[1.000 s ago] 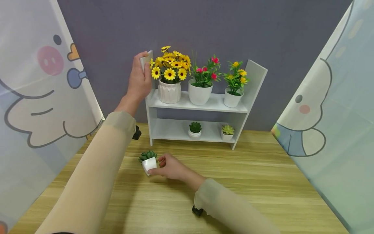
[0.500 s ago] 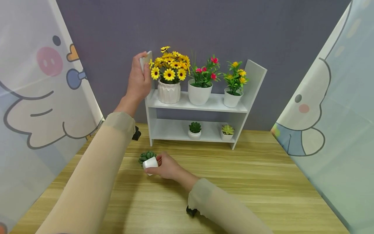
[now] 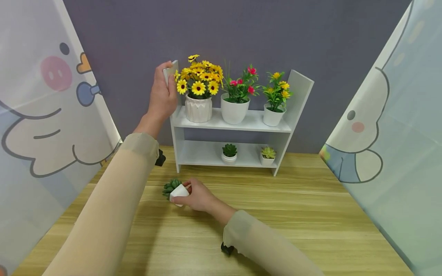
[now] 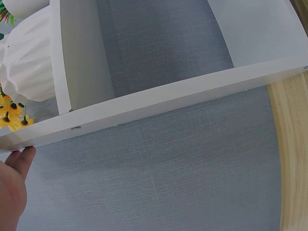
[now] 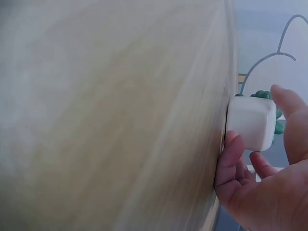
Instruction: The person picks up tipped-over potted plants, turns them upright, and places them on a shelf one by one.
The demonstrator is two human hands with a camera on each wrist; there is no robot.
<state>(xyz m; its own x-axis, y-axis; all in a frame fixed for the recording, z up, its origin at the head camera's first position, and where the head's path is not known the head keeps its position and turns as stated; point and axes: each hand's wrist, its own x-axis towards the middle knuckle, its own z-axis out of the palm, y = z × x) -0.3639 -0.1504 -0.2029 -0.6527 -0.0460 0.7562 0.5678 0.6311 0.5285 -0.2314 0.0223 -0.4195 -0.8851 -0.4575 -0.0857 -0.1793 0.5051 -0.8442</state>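
Observation:
My left hand grips the upper end of the left side panel of a small white shelf. In the left wrist view, two fingertips touch the edge of that panel. My right hand pinches a potted succulent between thumb and fingers, low over the table in front of the shelf. Its white pot is tipped over, green leaves pointing left. Seen from the right wrist, the base of the pot faces the camera, with fingers below it and the thumb at its right.
On the upper shelf board stand pots with yellow sunflowers, pink flowers and yellow flowers. A dark green succulent and a pale green one sit on the lower board. A grey wall rises behind.
My right hand has closed in on the pot and tipped the succulent further to the left. The left hand keeps its hold on the shelf; the view has shifted slightly.

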